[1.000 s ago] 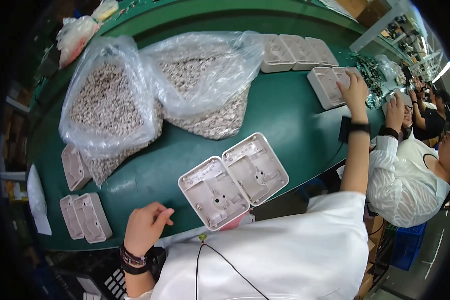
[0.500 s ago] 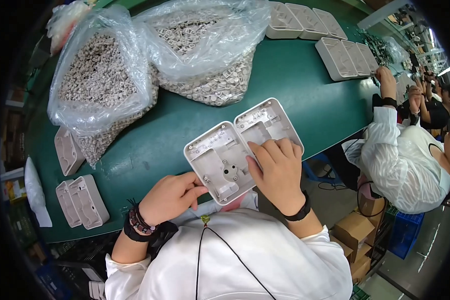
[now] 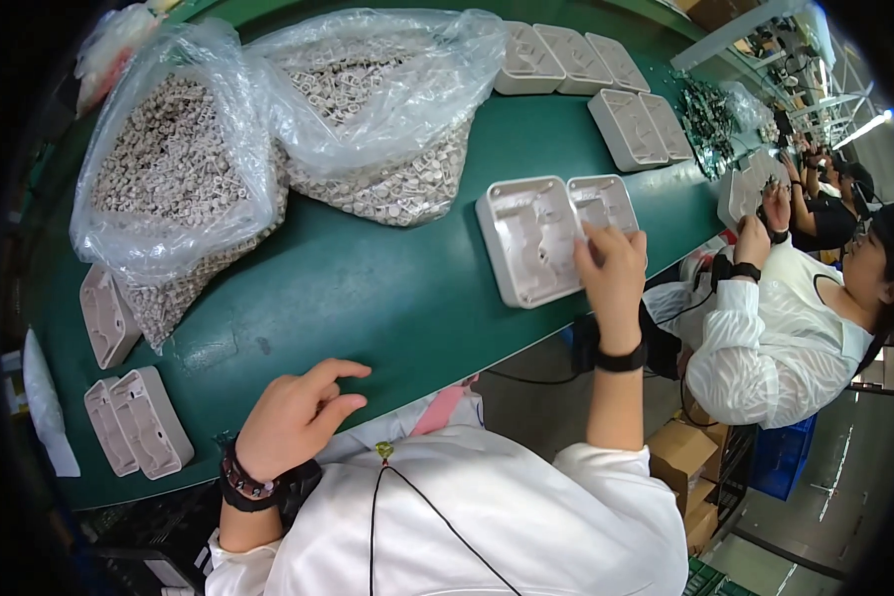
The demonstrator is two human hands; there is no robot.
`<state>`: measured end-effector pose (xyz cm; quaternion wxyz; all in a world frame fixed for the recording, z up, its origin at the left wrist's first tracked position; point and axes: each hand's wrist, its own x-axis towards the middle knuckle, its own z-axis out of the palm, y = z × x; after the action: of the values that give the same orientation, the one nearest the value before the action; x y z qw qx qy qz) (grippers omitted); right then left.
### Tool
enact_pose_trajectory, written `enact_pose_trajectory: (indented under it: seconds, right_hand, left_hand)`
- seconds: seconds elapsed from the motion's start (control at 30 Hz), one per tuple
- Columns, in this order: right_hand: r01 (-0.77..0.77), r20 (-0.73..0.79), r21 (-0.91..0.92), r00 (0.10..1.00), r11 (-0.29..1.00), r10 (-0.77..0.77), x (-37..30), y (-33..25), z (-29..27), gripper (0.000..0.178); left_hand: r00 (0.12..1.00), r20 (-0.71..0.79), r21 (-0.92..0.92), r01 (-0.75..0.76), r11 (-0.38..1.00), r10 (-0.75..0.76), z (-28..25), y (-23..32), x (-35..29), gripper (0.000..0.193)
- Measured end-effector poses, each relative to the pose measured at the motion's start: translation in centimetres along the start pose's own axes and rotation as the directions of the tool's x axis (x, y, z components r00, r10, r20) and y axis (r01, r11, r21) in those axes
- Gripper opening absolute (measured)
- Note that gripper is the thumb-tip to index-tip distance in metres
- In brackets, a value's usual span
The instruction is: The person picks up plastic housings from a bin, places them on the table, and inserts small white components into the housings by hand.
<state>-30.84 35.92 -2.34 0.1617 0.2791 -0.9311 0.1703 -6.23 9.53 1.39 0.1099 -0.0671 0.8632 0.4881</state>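
Two light-grey plastic housings, open side up, stand side by side at the table's front edge on the right. The left housing (image 3: 515, 238) shows ribs and posts inside. My right hand (image 3: 616, 280) covers part of the right housing (image 3: 606, 199), its curled fingers and thumb gripping around the adjoining walls; the exact contact is partly hidden. My left hand (image 3: 293, 417) hovers near the table edge, away from the housings. Its index finger and thumb are apart, with nothing between them.
Clear bags of small grey plastic parts (image 3: 174, 149) (image 3: 387, 184) stand at the back left. More housings sit at far left (image 3: 159, 422) and at the back (image 3: 626, 129). A co-worker in a white top (image 3: 765, 348) sits at the right, handling another housing. Cardboard boxes (image 3: 680, 452) stand below.
The two housings have moved right and away from my body with my right hand. My left hand has let go of the left housing and shifted left. The co-worker's hands have moved to another housing.
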Motion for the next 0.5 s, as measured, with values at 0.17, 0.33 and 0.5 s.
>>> enact_pose_trajectory:
  seconds: [0.17, 0.33, 0.5]
  right_hand:
    - [0.060, 0.046, -0.018, 0.997, 0.998, -0.059, 6.6, 1.9, 2.9, 0.023]
    - [0.072, 0.170, -0.137, 0.984, 0.988, -0.048, 12.5, 3.8, 5.4, 0.032]
    - [0.051, 0.219, -0.060, 0.975, 0.997, -0.037, 14.4, 9.7, 6.0, 0.028]
  left_hand:
    - [0.974, -0.135, -0.214, 0.149, 0.965, -0.181, -2.0, 0.3, -3.2, 0.022]
    - [0.875, -0.408, -0.225, 0.179, 0.958, -0.260, -4.5, -0.3, -7.6, 0.022]
    - [0.545, -0.788, -0.083, 0.370, 0.925, -0.288, -9.0, -3.3, -12.6, 0.018]
